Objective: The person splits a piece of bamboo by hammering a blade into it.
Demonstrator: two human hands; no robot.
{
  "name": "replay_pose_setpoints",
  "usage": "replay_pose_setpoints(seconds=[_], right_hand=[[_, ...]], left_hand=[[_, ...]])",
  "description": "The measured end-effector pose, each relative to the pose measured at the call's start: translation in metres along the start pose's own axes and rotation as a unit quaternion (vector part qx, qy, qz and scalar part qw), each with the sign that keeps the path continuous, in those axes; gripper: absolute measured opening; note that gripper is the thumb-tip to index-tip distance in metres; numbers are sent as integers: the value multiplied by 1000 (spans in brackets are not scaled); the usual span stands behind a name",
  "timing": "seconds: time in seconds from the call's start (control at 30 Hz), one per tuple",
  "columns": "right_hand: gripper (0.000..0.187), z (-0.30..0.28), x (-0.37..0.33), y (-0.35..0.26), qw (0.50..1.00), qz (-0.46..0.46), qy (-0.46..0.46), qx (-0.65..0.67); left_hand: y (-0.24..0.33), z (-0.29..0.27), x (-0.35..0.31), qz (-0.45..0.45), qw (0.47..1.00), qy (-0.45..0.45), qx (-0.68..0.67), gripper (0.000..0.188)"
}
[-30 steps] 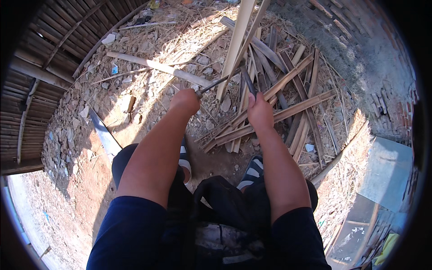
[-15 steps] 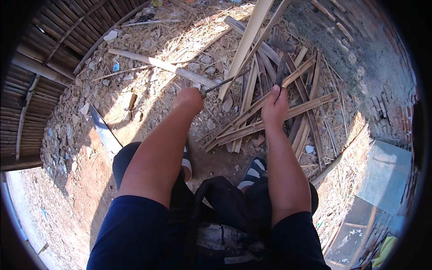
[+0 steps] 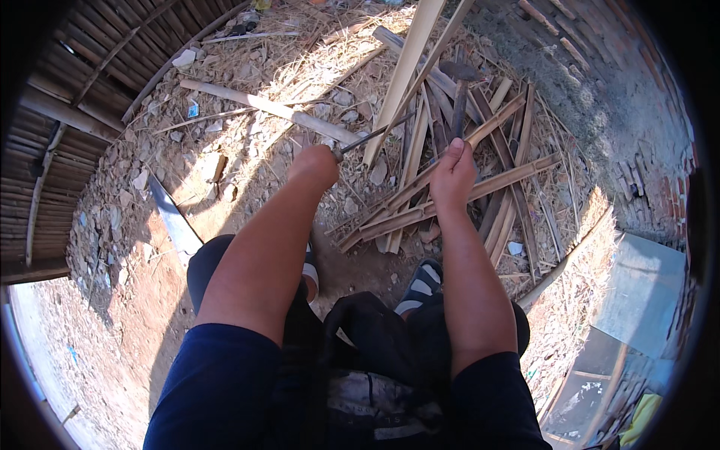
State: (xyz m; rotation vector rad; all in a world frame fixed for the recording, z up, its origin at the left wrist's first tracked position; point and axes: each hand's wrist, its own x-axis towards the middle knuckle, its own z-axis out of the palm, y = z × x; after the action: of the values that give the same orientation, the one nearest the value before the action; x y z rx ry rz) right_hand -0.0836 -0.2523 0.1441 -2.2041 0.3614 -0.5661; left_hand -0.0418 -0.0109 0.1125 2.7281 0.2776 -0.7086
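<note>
Gripping a hammer [image 3: 457, 97] by the lower end of its dark handle, the right hand [image 3: 452, 174] is closed in a full fist, with the handle standing near upright and the metal head at the top. One second ago this hand sat lower and held the tool less visibly; half a second ago it had begun to rise. The hammer is now lifted clear above the pile of split bamboo strips [image 3: 450, 195], which serves as the reference landmark.

The left hand [image 3: 315, 166] is closed around the handle of a thin metal blade [image 3: 373, 136]. The blade slants up and to the right from the fist, its tip touching a long pale bamboo slat [image 3: 401, 75] that leans over the left edge of the pile. This hand has held nearly the same position across all three frames.

Judgement: the raised hammer and the steady blade suggest a striking stroke is being set up, with the blade seated as a splitting edge against the slat.

Left of the pile lies a bamboo pole [image 3: 270, 109] on rubble-strewn ground. Below the pile, two sandalled feet [image 3: 420, 281] rest on bare earth.
</note>
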Motion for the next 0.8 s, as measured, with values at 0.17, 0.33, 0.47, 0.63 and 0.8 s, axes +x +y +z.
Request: replay_pose_setpoints(seconds=[0.17, 0.33, 0.47, 0.63, 0.8], right_hand=[[46, 16, -23, 47, 972, 38, -149, -175], [50, 11, -3, 35, 982, 63, -150, -99], [51, 0, 7, -5, 998, 51, -11, 17], [50, 16, -20, 35, 985, 28, -106, -131], [55, 23, -33, 84, 941, 70, -270, -191]], left_hand=[[6, -2, -4, 15, 1000, 4, 14, 33], [-5, 7, 1, 40, 999, 35, 5, 38], [-13, 12, 10, 26, 999, 36, 9, 37], [-6, 9, 9, 19, 999, 31, 11, 37], [2, -6, -7, -2, 1000, 0, -3, 32]])
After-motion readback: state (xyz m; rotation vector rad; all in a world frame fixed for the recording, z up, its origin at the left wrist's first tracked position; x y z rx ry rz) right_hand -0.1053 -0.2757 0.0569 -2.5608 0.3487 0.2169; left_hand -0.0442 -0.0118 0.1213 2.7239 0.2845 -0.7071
